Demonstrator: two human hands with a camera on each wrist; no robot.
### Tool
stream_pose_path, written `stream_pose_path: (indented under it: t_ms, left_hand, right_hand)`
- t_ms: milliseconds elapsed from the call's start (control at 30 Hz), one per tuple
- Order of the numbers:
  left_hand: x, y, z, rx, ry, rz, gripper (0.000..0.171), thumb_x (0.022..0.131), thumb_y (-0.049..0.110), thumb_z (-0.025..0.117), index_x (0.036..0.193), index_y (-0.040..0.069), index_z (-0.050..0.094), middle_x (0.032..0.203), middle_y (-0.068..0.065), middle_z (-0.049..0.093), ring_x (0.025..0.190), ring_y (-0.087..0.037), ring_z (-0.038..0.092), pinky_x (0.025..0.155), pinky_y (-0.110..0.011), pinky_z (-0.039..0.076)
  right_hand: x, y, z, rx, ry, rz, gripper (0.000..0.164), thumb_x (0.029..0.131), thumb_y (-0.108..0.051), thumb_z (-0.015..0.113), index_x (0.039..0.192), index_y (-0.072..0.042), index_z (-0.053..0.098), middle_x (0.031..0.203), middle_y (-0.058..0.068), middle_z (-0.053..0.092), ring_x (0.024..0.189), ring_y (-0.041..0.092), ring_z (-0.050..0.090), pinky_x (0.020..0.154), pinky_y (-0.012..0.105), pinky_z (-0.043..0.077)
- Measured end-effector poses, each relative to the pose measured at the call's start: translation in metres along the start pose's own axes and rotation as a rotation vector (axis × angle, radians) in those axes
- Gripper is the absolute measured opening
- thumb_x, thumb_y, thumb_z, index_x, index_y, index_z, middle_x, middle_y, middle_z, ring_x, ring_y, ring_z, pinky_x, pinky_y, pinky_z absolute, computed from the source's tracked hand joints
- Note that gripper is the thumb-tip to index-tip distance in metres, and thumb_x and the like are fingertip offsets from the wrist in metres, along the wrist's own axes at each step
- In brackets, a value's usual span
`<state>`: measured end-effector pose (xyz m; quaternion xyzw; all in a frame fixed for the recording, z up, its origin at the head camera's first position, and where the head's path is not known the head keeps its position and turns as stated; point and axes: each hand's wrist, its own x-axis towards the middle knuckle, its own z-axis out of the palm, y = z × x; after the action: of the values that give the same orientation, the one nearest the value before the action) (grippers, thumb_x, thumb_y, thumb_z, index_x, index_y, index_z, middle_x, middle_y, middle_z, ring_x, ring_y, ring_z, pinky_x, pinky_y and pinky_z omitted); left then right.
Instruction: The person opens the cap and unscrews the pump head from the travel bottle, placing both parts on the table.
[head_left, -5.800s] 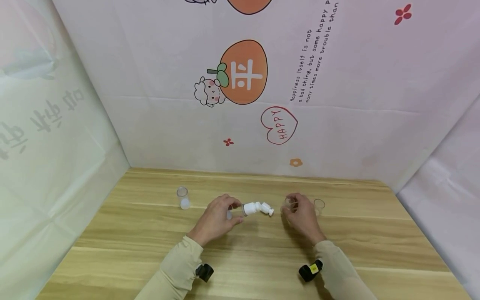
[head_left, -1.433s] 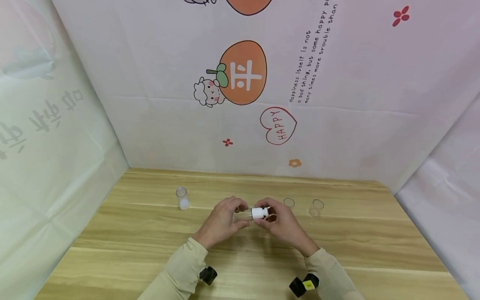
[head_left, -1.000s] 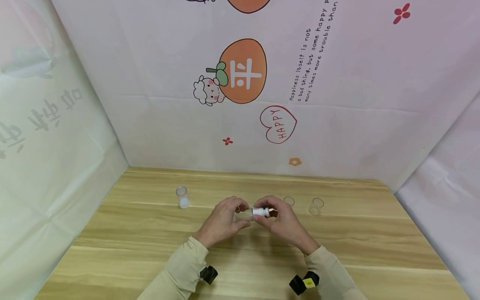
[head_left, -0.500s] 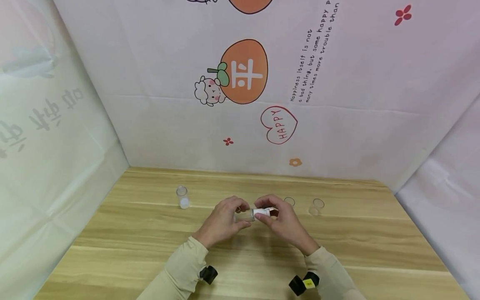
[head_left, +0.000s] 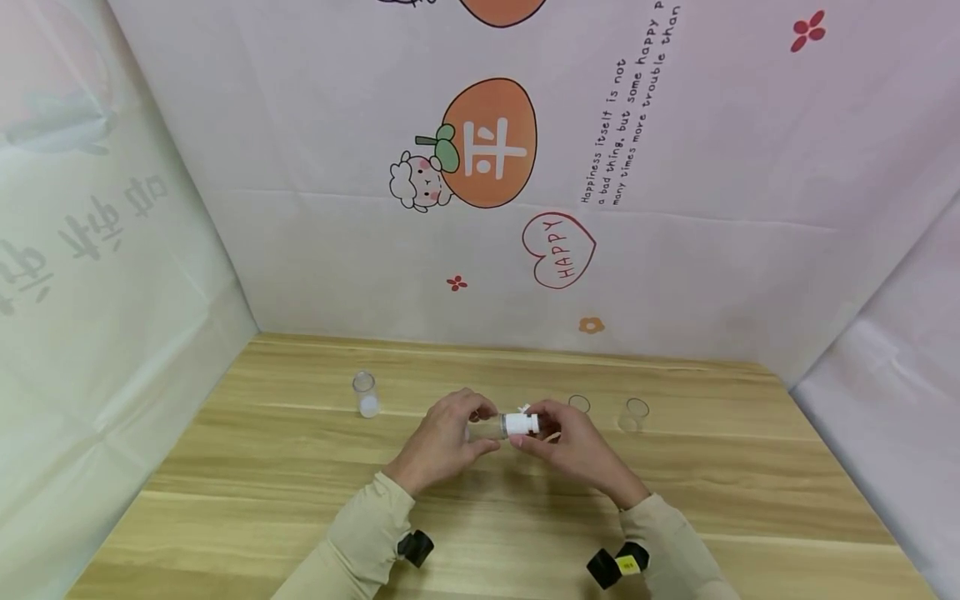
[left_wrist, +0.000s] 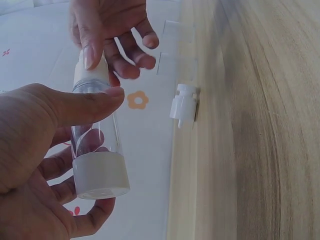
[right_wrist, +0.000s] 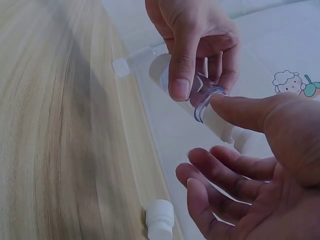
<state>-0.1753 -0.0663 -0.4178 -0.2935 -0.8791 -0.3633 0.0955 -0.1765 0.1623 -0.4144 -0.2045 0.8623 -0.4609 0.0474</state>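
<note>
In the head view my left hand (head_left: 446, 433) holds a clear bottle (head_left: 485, 428) on its side; the left wrist view shows its white base (left_wrist: 101, 175). A white pump top (head_left: 519, 423) sits at the bottle's mouth. My right hand (head_left: 573, 437) is at that top, its thumb on the top and neck and the index finger close behind. The other right fingers are spread away from it in the right wrist view. A second white pump top (left_wrist: 184, 104) rests on the table beyond the hands, partly hidden in the head view.
A clear bottle with a white bottom (head_left: 365, 396) stands at the left on the wooden table (head_left: 300, 483). Two clear cylindrical caps, the nearer one (head_left: 578, 404) and another (head_left: 637, 414), stand at the right. A printed cloth (head_left: 360, 275) rises along the table's back edge.
My right hand has come from a clear cap to the bottle's pump top. Over the last second its thumb and fingers have shifted around that top. My left hand keeps the bottle nearly still.
</note>
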Motion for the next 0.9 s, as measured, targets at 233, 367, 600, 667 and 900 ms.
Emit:
stream_pose_path:
  t_ms: [233,367,600,667,900]
  left_hand:
    - [0.001,-0.001,0.000,0.015,0.006,0.017,0.033,0.081,0.014,0.088,0.107,0.006,0.069,0.101,-0.006,0.067,0.093,-0.021,0.063,0.081,-0.036,0.054]
    - [0.002,-0.002,0.001,0.024,0.007,0.028,0.033,0.081,0.014,0.088,0.107,0.005,0.069,0.101,-0.007,0.067,0.092,-0.020,0.062,0.080,-0.036,0.053]
    - [0.002,-0.001,0.001,0.015,-0.006,0.017,0.033,0.081,0.013,0.088,0.107,0.005,0.069,0.101,-0.006,0.067,0.093,-0.021,0.062,0.081,-0.037,0.053]
    - [0.001,-0.001,0.001,0.016,-0.007,0.018,0.033,0.081,0.013,0.088,0.106,0.006,0.069,0.101,-0.006,0.067,0.093,-0.021,0.063,0.081,-0.037,0.053]
    - [0.002,0.000,0.002,0.013,-0.011,0.008,0.032,0.081,0.014,0.088,0.105,0.005,0.069,0.100,-0.007,0.067,0.092,-0.021,0.061,0.080,-0.037,0.052]
  right_hand:
    - [0.002,0.003,-0.002,0.037,-0.043,0.009,0.023,0.092,-0.024,0.078,0.098,-0.003,0.069,0.086,0.002,0.067,0.080,0.020,0.064,0.066,0.027,0.053]
    - [0.002,0.002,-0.002,0.054,-0.054,0.015,0.023,0.092,-0.022,0.077,0.100,-0.002,0.069,0.088,0.004,0.066,0.081,0.021,0.063,0.068,0.027,0.053]
    - [0.002,-0.002,-0.004,0.056,-0.047,0.006,0.029,0.092,-0.019,0.078,0.111,-0.001,0.066,0.092,0.005,0.064,0.081,0.020,0.062,0.066,0.026,0.051]
    - [0.002,-0.003,-0.004,0.065,-0.044,0.012,0.030,0.091,-0.019,0.078,0.113,-0.002,0.065,0.093,0.006,0.064,0.083,0.021,0.062,0.067,0.027,0.052]
    - [0.001,-0.008,-0.005,0.128,-0.048,0.005,0.029,0.090,-0.015,0.079,0.112,-0.003,0.064,0.101,0.010,0.064,0.086,0.024,0.064,0.069,0.028,0.052]
